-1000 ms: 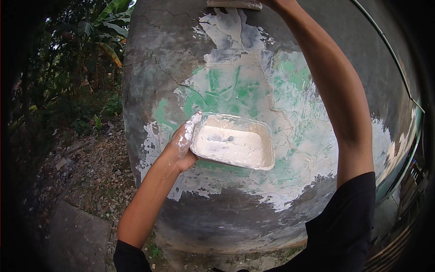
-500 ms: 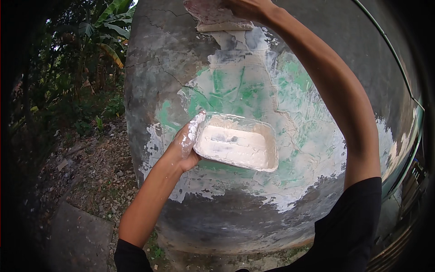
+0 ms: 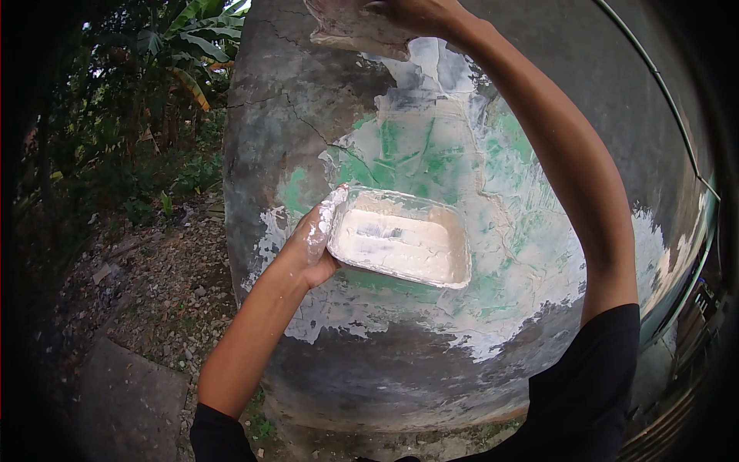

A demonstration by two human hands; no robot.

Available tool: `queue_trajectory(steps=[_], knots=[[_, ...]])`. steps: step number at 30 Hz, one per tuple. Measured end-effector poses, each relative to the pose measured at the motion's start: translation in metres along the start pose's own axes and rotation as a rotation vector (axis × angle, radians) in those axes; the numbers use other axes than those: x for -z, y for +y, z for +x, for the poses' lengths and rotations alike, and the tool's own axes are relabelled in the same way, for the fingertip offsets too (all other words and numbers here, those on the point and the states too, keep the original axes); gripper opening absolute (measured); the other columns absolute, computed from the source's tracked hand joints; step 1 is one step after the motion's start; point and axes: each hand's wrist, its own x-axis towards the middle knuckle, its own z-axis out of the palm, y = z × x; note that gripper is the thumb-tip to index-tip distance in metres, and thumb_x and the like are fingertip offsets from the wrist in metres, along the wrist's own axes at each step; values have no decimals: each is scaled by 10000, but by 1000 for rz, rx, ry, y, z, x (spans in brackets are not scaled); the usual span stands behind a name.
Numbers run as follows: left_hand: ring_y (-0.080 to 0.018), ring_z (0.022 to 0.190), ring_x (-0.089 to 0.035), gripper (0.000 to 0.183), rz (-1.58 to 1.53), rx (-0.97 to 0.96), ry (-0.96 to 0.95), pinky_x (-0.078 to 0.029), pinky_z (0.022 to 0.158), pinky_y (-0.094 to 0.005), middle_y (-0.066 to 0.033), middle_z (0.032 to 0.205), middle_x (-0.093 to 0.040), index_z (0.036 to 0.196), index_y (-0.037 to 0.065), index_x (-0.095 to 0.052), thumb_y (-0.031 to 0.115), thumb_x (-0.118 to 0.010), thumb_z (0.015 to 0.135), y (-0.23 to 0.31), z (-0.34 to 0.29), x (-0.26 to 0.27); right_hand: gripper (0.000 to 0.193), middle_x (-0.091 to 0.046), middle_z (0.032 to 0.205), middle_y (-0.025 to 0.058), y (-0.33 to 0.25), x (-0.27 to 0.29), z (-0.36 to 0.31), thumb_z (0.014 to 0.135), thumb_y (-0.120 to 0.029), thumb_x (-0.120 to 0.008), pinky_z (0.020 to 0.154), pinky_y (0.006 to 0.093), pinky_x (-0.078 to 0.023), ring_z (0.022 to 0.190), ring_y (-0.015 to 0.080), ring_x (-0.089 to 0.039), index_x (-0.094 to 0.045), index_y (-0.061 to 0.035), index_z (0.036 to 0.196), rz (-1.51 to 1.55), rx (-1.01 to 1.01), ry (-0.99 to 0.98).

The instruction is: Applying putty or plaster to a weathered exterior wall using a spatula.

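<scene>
Here, left hand [image 3: 312, 245]: fingers clasp tub [image 3: 398, 272] of white paste [image 3: 416, 240]; right hand [image 3: 422, 14]: fingers grip flat scraper [image 3: 350, 29] at patchy grey wall [image 3: 269, 146].

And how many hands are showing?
2: the left hand, holding the tub by its left end, and the right hand, holding the scraper at the picture's top, partly cut off.

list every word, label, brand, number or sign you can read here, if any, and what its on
None can be read.
Clear tub in the left hand: no lettering shows on its smeared sides.
Flat tool in the right hand: no marking shows; the picture's top edge cuts it off.
Wall: cracks, white smears and green patches, no writing.
Far right edge: too small and dark to tell.
</scene>
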Motion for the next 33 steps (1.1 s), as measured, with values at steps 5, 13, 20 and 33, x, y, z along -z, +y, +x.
queue_trajectory(steps=[5, 13, 20, 33], knots=[[-256, 1117, -567, 486, 23, 23, -35, -460, 975, -404, -131, 1252, -557, 1274, 33, -495, 399, -468, 956, -2, 3, 0, 384, -649, 762, 218, -1, -23, -2, 868, -337, -579, 620, 490, -501, 747, 399, -639, -510, -62, 1127, -121, -85, -116], [-246, 1108, -571, 477, -5, 51, -77, -475, 949, -395, -116, 1245, -563, 1278, 43, -497, 393, -475, 955, -1, 5, 20, 334, -654, 812, 202, 51, -11, 3, 857, -346, -605, 643, 491, -496, 780, 401, -630, -539, -87, 1058, -204, -407, 209], [-243, 1106, -573, 473, -1, 47, -50, -476, 949, -393, -114, 1239, -568, 1271, 44, -508, 390, -486, 949, 9, -7, 25, 319, -622, 812, 239, 23, -20, -6, 828, -288, -657, 657, 487, -465, 789, 428, -603, -560, -38, 1001, 232, -86, 208], [-250, 1066, -593, 452, 3, 113, -43, -487, 934, -394, -113, 1202, -592, 1243, 37, -530, 369, -517, 936, 9, -19, 40, 274, -643, 780, 200, 19, -7, -7, 859, -326, -596, 649, 497, -491, 785, 389, -631, -553, -88, 988, -187, -417, 180]])
